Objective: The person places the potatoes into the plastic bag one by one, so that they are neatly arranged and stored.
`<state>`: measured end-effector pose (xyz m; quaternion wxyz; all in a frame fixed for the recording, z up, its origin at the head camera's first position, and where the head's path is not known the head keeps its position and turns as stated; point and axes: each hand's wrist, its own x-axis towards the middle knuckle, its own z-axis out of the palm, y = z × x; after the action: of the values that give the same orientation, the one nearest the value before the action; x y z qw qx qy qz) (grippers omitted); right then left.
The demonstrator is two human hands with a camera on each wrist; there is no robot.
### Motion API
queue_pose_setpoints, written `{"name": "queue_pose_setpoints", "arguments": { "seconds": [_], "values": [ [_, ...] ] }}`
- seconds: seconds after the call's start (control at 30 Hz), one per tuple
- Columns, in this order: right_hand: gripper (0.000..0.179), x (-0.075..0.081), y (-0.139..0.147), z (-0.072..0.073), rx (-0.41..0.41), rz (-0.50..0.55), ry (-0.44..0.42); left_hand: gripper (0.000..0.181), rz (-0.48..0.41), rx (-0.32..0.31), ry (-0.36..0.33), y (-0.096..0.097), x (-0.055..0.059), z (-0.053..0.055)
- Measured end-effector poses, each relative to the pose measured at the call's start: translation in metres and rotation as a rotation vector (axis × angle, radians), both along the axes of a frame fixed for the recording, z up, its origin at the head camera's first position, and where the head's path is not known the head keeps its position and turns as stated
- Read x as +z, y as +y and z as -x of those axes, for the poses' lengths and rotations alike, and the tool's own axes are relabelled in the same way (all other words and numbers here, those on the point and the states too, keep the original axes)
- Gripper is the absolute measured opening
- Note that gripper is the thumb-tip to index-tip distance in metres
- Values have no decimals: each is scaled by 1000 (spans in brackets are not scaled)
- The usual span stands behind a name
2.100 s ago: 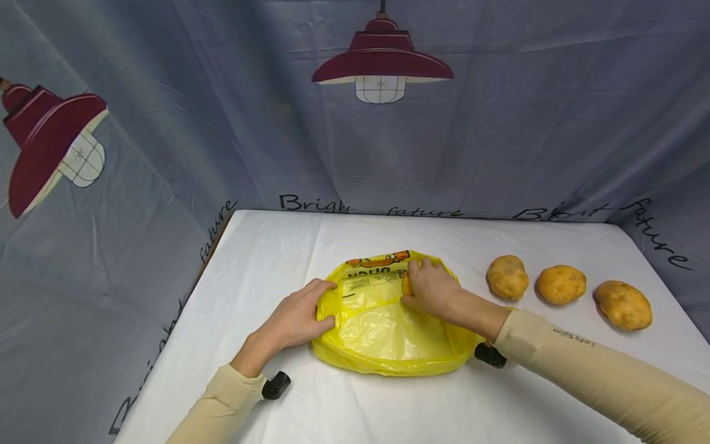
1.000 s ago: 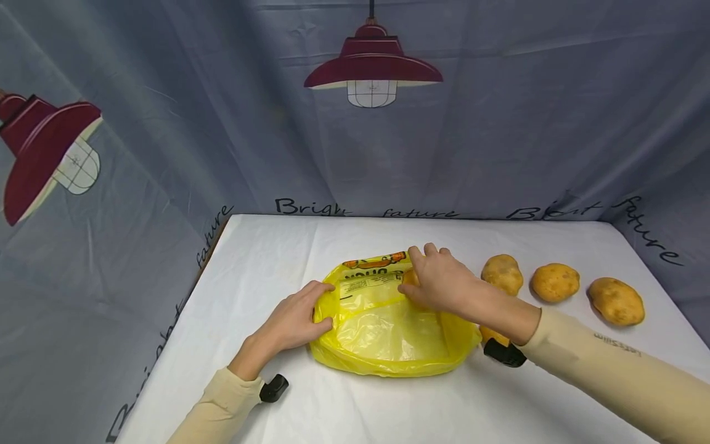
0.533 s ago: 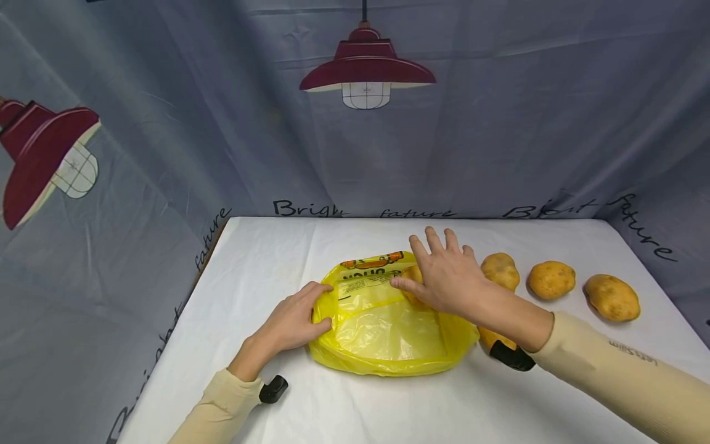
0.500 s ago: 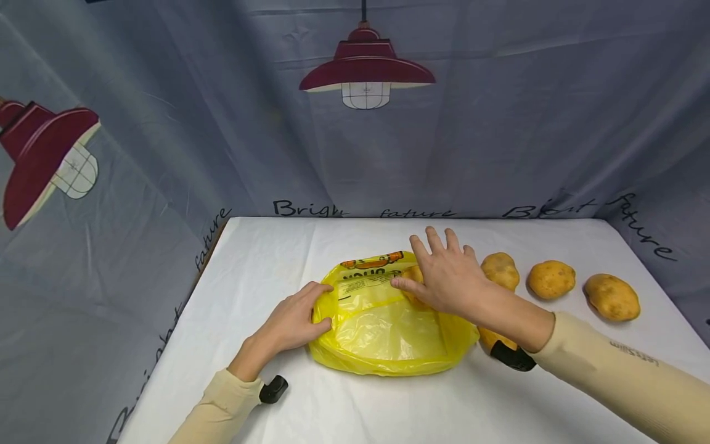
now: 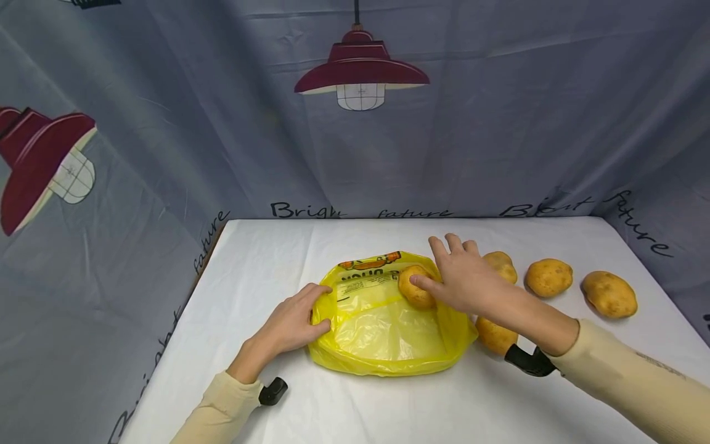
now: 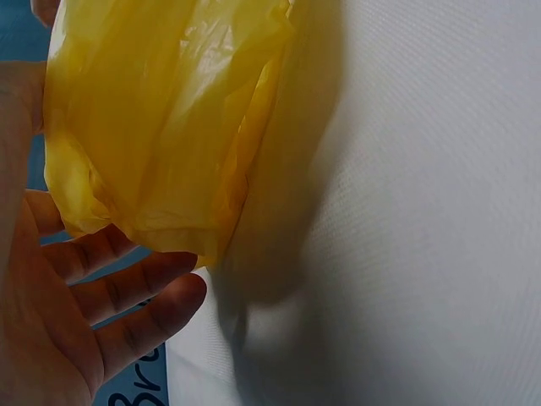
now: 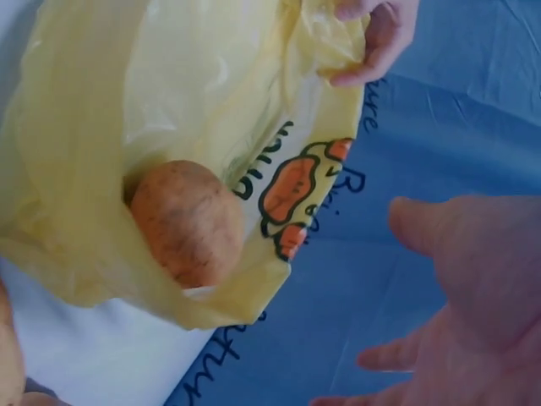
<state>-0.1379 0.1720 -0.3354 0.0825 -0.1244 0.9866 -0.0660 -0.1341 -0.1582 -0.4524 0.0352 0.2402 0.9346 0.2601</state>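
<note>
A yellow plastic bag point(image 5: 388, 333) lies with its mouth spread wide on the white table. My left hand point(image 5: 291, 317) holds the bag's left rim, and in the left wrist view its fingers point(image 6: 139, 283) run along the outside of the plastic. One potato point(image 5: 417, 290) rests inside the bag at the right end, plainly visible in the right wrist view too. My right hand point(image 5: 466, 274) is over the bag's right rim, fingers spread and holding nothing, its thumb overlapping the potato in the head view. Under the right wrist, another potato point(image 5: 495, 337) sits beside the bag.
To the right of the bag, a partly hidden potato point(image 5: 501, 265), a middle potato point(image 5: 549, 277) and a far-right potato point(image 5: 609, 295) lie in a row on the white tabletop point(image 5: 277, 246). A grey-blue curtain point(image 5: 488, 135) printed with red lamps hangs around the table.
My right hand has let go of the potato inside the bag, opened its fingers and drawn back to the right, uncovering it. The left hand has stayed at the bag's rim.
</note>
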Motion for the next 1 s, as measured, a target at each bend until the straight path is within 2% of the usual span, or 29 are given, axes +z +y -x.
{"name": "queue_pose_setpoints", "arguments": {
  "seconds": [0.2, 0.4, 0.6, 1.0],
  "values": [
    [89, 2, 18, -2, -39, 56, -39, 59, 0, -2, 1, 0, 0, 0],
    [90, 2, 40, -3, -96, 45, -60, 59, 8, 0, 3, 1, -1, 1],
    [93, -6, 59, -5, -141, 36, -107, 59, 2, -1, -1, 1, -2, 1],
    [107, -24, 97, -20, -205, 72, -219, 59, -7, -4, -5, 0, -3, 2]
  ]
}}
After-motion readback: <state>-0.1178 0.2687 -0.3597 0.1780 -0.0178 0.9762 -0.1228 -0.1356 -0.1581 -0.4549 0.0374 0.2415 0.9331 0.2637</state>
